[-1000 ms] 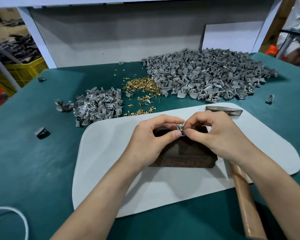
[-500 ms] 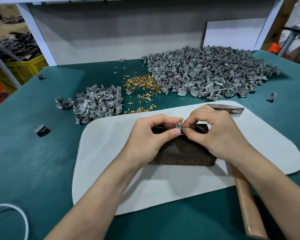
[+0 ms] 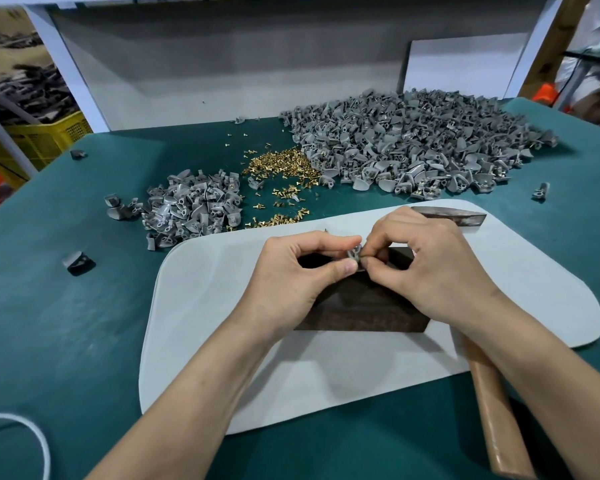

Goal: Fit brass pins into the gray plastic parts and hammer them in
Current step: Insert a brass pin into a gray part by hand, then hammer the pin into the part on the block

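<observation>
Desk: teal-covered desk [image 3: 66, 323] carrying everything.
Mat: white rounded mat [image 3: 222, 341] lying on it.
Stock: large heap of gray plastic parts [image 3: 412, 143] at the back right; smaller heap of gray parts [image 3: 191, 206] to the left.
Hammer: wooden-handled hammer [image 3: 492, 410] lying under the right forearm.
Block: dark block [image 3: 360, 306] on the mat.
Pins: loose brass pins [image 3: 281, 164] between the heaps.
Left grip [image 3: 298, 271]: thumb and forefinger pinch a single gray plastic part [image 3: 354, 254] above the block.
Right grip [image 3: 426, 268]: fingertips pinched tight on the same part; a pin there is too small to tell.
</observation>
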The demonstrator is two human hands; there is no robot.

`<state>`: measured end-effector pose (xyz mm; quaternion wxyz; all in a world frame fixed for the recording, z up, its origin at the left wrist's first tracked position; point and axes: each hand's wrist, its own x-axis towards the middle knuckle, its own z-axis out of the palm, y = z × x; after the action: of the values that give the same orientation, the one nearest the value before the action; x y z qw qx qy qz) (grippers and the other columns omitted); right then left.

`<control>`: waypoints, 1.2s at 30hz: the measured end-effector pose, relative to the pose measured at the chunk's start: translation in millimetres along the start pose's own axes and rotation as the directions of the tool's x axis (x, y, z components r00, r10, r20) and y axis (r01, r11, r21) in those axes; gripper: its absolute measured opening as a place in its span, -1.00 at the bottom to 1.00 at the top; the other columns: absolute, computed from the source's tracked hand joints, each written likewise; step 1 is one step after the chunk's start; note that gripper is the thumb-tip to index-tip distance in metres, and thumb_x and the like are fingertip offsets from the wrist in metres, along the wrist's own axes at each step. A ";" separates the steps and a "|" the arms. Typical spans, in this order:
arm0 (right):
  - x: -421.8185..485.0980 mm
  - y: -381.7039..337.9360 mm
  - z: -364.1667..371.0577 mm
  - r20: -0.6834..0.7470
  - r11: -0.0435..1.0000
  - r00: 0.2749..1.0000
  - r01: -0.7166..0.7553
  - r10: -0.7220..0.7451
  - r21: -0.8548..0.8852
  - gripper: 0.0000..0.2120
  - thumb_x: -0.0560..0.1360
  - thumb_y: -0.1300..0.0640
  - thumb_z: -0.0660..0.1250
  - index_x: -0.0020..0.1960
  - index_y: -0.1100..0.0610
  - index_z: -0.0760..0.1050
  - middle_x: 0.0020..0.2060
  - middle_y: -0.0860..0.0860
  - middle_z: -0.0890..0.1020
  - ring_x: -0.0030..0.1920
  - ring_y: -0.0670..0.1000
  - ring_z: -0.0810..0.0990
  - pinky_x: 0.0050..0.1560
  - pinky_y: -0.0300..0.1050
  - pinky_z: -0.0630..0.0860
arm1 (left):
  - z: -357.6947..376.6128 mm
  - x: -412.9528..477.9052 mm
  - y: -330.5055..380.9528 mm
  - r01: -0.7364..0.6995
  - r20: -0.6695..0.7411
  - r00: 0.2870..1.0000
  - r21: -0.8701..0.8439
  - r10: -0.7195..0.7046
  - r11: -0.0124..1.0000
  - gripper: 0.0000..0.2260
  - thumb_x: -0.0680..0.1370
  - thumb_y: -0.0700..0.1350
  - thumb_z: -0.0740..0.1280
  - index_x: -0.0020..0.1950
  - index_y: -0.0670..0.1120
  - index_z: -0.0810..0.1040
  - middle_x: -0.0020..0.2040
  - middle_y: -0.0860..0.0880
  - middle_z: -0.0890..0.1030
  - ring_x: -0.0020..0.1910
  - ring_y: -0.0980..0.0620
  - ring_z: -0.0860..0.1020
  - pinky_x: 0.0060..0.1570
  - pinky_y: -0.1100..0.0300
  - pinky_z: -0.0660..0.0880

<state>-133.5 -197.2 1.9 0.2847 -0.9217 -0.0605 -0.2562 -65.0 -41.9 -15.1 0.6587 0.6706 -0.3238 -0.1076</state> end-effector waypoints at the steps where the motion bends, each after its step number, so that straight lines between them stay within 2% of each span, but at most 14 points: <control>1: 0.3 -0.2 -0.5 0.003 1.000 1.000 -0.004 0.004 0.003 -0.88 0.32 0.34 0.47 -0.31 0.18 0.58 -0.36 -0.03 0.58 -0.23 -0.04 0.51 -0.15 -0.12 0.44 | 0.0 -0.1 0.2 0.001 -0.001 1.000 -0.001 -0.001 1.000 -0.76 0.40 -0.34 0.45 -0.11 0.00 0.66 -0.27 0.18 0.66 -0.22 0.30 0.58 -0.11 0.48 0.44; 11: 1.6 0.6 -1.1 0.037 0.993 0.995 -0.094 0.092 0.076 -0.88 0.33 0.33 0.46 -0.30 0.16 0.59 -0.31 -0.03 0.63 -0.21 -0.06 0.54 -0.09 -0.22 0.43 | 0.2 0.4 -2.1 0.003 -0.013 1.000 -0.009 -0.003 1.000 -0.78 0.39 -0.32 0.46 -0.12 -0.01 0.67 -0.24 0.12 0.68 -0.17 0.24 0.60 -0.07 0.44 0.46; 14: 1.2 -3.1 -1.7 0.054 0.993 0.994 -0.101 0.098 0.058 -0.90 0.35 0.22 0.44 -0.30 0.07 0.57 -0.31 -0.08 0.62 -0.20 -0.12 0.53 -0.07 -0.32 0.38 | 0.2 0.8 -0.5 -0.002 -0.004 1.000 -0.006 0.002 1.000 -0.78 0.39 -0.33 0.46 -0.12 -0.02 0.66 -0.26 0.12 0.67 -0.21 0.25 0.59 -0.11 0.44 0.45; 15: 1.0 -3.3 -2.5 0.040 0.993 0.995 -0.097 0.095 0.065 -0.95 0.35 0.17 0.39 -0.28 0.07 0.58 -0.30 -0.09 0.62 -0.18 -0.11 0.54 -0.06 -0.29 0.39 | -0.2 0.3 0.1 -0.002 -0.001 1.000 -0.002 0.002 1.000 -0.78 0.39 -0.34 0.46 -0.11 -0.02 0.66 -0.26 0.13 0.66 -0.21 0.26 0.59 -0.12 0.45 0.45; 17: 1.2 3.2 -7.6 -0.115 0.982 0.980 -0.151 0.163 0.112 -0.89 0.36 0.15 0.31 -0.23 0.10 0.61 -0.27 -0.06 0.63 -0.20 -0.09 0.55 -0.11 -0.28 0.42 | -1.3 -0.5 0.0 0.009 0.002 1.000 0.018 -0.009 1.000 -0.76 0.41 -0.32 0.46 -0.07 0.01 0.66 -0.24 0.13 0.66 -0.19 0.26 0.58 -0.10 0.44 0.45; 19: 2.3 25.2 -16.1 -0.326 0.934 0.880 -0.358 0.346 0.024 -0.92 0.41 0.13 0.33 -0.19 0.12 0.58 -0.24 0.02 0.64 -0.23 -0.01 0.54 -0.22 -0.23 0.37 | -2.6 -1.1 -0.9 0.028 0.008 1.000 0.037 -0.028 0.999 -0.74 0.42 -0.30 0.46 -0.01 0.02 0.65 -0.22 0.13 0.65 -0.17 0.24 0.57 -0.08 0.43 0.45; 20: 2.2 40.8 -18.5 -0.360 0.853 0.818 -0.512 0.449 -0.100 -0.88 0.43 0.07 0.34 -0.16 0.12 0.55 -0.20 0.07 0.63 -0.20 0.07 0.53 -0.22 -0.15 0.34 | -2.8 -1.0 -2.3 0.036 0.005 0.999 0.041 -0.036 0.999 -0.75 0.43 -0.30 0.45 -0.01 0.02 0.65 -0.21 0.13 0.65 -0.16 0.24 0.57 -0.08 0.42 0.45; 22: -1.1 59.3 -18.9 -0.274 0.605 0.683 -0.729 0.677 -0.321 -0.69 0.43 -0.13 0.35 -0.05 0.12 0.53 -0.10 0.13 0.61 -0.06 0.18 0.56 -0.19 -0.10 0.34 | -3.2 -0.4 -3.2 0.043 -0.002 0.999 0.050 -0.043 0.998 -0.77 0.44 -0.32 0.43 -0.07 0.01 0.65 -0.17 0.12 0.67 -0.11 0.21 0.60 -0.03 0.39 0.47; 24: -1.4 65.5 -11.9 -0.218 0.516 0.619 -0.765 0.754 -0.385 -0.62 0.40 -0.17 0.37 -0.01 0.12 0.55 -0.03 0.14 0.62 0.00 0.19 0.58 -0.18 -0.09 0.36 | -3.0 0.8 -4.9 0.061 -0.008 0.998 0.053 -0.061 0.997 -0.78 0.45 -0.34 0.42 -0.11 -0.01 0.65 -0.14 0.07 0.69 -0.07 0.18 0.62 0.00 0.36 0.49; 27: 6.6 60.9 -22.0 -0.176 0.508 0.584 -0.791 0.792 -0.341 -0.73 0.39 -0.07 0.39 -0.18 0.15 0.54 -0.13 0.14 0.61 -0.10 0.17 0.57 -0.21 -0.14 0.37 | -2.4 0.9 -1.2 0.091 -0.001 0.996 0.038 -0.091 0.995 -0.83 0.45 -0.34 0.42 -0.16 -0.06 0.64 -0.11 0.05 0.69 -0.01 0.25 0.59 -0.02 0.44 0.45; 30: 8.6 48.4 -49.5 0.021 0.504 0.505 -0.862 0.863 0.056 -0.84 0.39 0.18 0.38 -0.30 0.20 0.45 -0.39 0.15 0.55 -0.46 0.05 0.53 -0.45 -0.18 0.46 | -1.7 0.2 0.2 0.122 -0.004 0.992 0.070 -0.122 0.990 -0.90 0.43 -0.31 0.45 -0.18 -0.13 0.64 0.01 0.08 0.65 0.12 0.28 0.51 0.11 0.51 0.37; 31: 6.4 41.1 -58.6 0.063 0.503 0.512 -0.857 0.857 0.114 -0.86 0.39 0.24 0.37 -0.31 0.23 0.45 -0.46 0.14 0.52 -0.56 0.00 0.50 -0.54 -0.24 0.43 | -2.4 0.8 -0.2 0.129 -0.003 0.992 0.086 -0.129 0.988 -0.91 0.43 -0.30 0.45 -0.19 -0.12 0.65 0.05 0.10 0.63 0.14 0.29 0.50 0.16 0.48 0.36; 33: 2.5 21.2 -72.6 0.084 0.584 0.598 -0.799 0.797 0.144 -0.85 0.39 0.29 0.34 -0.33 0.23 0.43 -0.55 0.08 0.48 -0.65 -0.08 0.42 -0.61 -0.34 0.33 | -3.5 1.3 -0.8 0.141 0.006 0.990 0.088 -0.142 0.986 -0.92 0.43 -0.27 0.46 -0.18 -0.10 0.66 0.14 0.11 0.58 0.13 0.28 0.51 0.20 0.36 0.38; 36: 6.7 -19.2 -81.3 0.157 0.700 0.731 -0.681 0.664 0.215 -0.83 0.50 0.20 0.30 -0.26 0.23 0.47 -0.56 0.04 0.54 -0.65 -0.09 0.37 -0.62 -0.38 0.26 | -3.8 1.1 -1.7 0.146 0.028 0.988 0.095 -0.149 0.985 -0.92 0.45 -0.27 0.44 -0.14 -0.10 0.68 0.19 0.09 0.56 0.15 0.24 0.51 0.22 0.30 0.38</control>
<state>-168.3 -226.7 72.2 0.4736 -0.8429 0.2379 -0.0931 -61.4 -39.7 -16.0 0.6114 0.7204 -0.2896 -0.1528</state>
